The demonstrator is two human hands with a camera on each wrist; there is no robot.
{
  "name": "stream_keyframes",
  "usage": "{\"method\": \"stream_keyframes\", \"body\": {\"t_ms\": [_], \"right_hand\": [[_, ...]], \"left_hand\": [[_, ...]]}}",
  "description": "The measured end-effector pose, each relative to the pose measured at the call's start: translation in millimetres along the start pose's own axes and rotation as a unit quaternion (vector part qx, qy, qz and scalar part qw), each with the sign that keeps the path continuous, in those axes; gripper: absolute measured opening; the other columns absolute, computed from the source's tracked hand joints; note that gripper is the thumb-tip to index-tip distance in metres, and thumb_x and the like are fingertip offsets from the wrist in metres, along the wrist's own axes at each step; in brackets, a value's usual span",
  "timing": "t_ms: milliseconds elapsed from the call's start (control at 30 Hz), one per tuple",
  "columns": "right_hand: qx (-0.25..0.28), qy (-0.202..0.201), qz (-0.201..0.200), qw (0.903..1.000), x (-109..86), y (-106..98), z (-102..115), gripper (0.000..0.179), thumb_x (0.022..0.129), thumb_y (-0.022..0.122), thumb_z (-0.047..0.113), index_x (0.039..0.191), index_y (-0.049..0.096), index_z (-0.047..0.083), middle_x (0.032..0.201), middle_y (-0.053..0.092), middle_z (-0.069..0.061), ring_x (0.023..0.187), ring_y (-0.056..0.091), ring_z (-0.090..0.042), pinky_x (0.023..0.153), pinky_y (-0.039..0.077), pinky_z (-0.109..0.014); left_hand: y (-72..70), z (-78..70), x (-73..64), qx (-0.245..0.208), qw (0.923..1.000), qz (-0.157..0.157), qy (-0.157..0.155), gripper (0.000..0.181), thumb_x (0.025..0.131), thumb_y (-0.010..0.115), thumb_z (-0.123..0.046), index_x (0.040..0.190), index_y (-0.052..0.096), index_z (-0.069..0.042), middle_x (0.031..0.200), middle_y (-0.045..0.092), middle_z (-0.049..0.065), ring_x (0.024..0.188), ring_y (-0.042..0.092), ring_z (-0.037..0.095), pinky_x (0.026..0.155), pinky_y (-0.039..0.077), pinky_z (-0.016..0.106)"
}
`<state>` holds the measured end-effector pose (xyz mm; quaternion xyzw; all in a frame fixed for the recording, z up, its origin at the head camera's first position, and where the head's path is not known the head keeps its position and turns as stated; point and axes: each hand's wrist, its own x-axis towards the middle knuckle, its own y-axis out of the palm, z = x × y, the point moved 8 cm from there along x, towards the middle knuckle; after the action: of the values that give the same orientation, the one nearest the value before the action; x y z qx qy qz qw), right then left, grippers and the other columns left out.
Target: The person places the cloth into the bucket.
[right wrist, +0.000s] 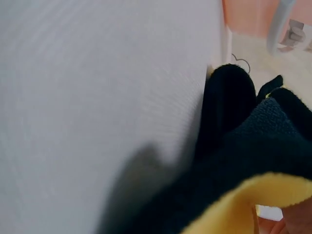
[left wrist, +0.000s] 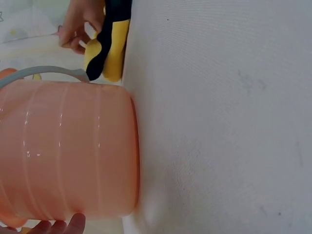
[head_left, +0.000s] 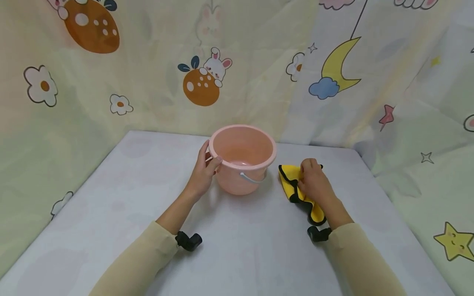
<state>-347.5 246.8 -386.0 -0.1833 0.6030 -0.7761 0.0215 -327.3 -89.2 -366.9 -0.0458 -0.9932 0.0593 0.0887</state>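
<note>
A pink plastic bucket [head_left: 240,181] stands upright near the far edge of the table, its grey handle [head_left: 252,179] hanging down at the front. My left hand [head_left: 203,174] holds the bucket's left side, thumb at the rim and fingers along the outer wall; fingertips [left wrist: 75,225] show against it in the left wrist view. To the right of the bucket, my right hand [head_left: 316,181] pinches a yellow cloth with black edging [head_left: 288,172]. The cloth hangs in folds down to the table, and its dark side [right wrist: 273,124] fills much of the right wrist view.
The table [head_left: 237,246] has a white cover. Behind it and at both sides hangs a pale curtain [head_left: 255,82] printed with rabbits, flowers and a moon. Black wrist mounts [head_left: 189,241] sit at both sleeve cuffs.
</note>
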Motion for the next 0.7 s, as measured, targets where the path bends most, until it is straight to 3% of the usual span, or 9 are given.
{"method": "stream_keyframes", "body": {"t_ms": [133,233,333,500,600,700], "right_hand": [[0.009,-0.003,0.018,0.9998,0.4,4,0,0.026,0.089,0.065,-0.005,0.113,0.057,0.002,0.135,0.046,-0.026,0.114,0.054,-0.043,0.098,0.051,-0.059],[-0.003,0.004,0.051,0.9987,1.2,10,-2,0.039,0.093,0.059,-0.003,0.129,0.065,0.010,0.146,0.046,-0.025,0.127,0.051,-0.048,0.105,0.044,-0.065],[-0.010,0.013,0.085,0.9963,-0.2,14,-7,0.046,0.099,0.052,0.003,0.143,0.061,0.013,0.150,0.045,-0.028,0.135,0.045,-0.051,0.110,0.038,-0.067],[0.056,0.026,0.145,0.9876,-6.3,18,-15,0.047,0.107,0.042,0.017,0.154,0.048,0.012,0.153,0.047,-0.026,0.139,0.042,-0.049,0.115,0.031,-0.066],[0.091,0.036,0.178,0.9792,-10.6,19,-17,0.053,0.107,0.046,0.028,0.158,0.042,0.012,0.157,0.041,-0.027,0.145,0.034,-0.051,0.116,0.026,-0.069],[0.091,0.046,0.207,0.9731,-14.0,19,-17,0.064,0.105,0.051,0.042,0.161,0.036,0.014,0.159,0.036,-0.030,0.146,0.030,-0.054,0.114,0.024,-0.073]], "left_hand": [[-1.3,0.1,1.1,0.001,1.0000,-0.002,0.000,0.078,0.103,0.052,-0.046,0.166,0.008,-0.028,0.162,0.033,0.011,0.142,0.044,0.032,0.109,0.042,0.061],[-1.8,0.7,1.4,-0.001,1.0000,-0.003,-0.001,0.078,0.103,0.052,-0.045,0.166,0.009,-0.027,0.162,0.033,0.012,0.142,0.044,0.032,0.109,0.042,0.061],[-1.5,0.5,1.5,-0.004,1.0000,-0.004,-0.002,0.078,0.103,0.053,-0.043,0.166,0.009,-0.026,0.162,0.034,0.013,0.142,0.044,0.031,0.109,0.043,0.060],[-0.9,0.2,2.1,-0.005,1.0000,-0.003,-0.002,0.078,0.104,0.052,-0.041,0.166,0.009,-0.025,0.162,0.034,0.015,0.142,0.044,0.031,0.109,0.043,0.059],[-1.2,0.5,2.4,-0.003,1.0000,-0.002,-0.004,0.078,0.104,0.052,-0.041,0.166,0.008,-0.025,0.162,0.034,0.015,0.143,0.044,0.032,0.109,0.043,0.059],[-1.5,0.1,2.8,-0.003,1.0000,0.000,-0.002,0.078,0.104,0.052,-0.042,0.166,0.008,-0.025,0.161,0.035,0.014,0.143,0.044,0.031,0.109,0.043,0.059]]}}
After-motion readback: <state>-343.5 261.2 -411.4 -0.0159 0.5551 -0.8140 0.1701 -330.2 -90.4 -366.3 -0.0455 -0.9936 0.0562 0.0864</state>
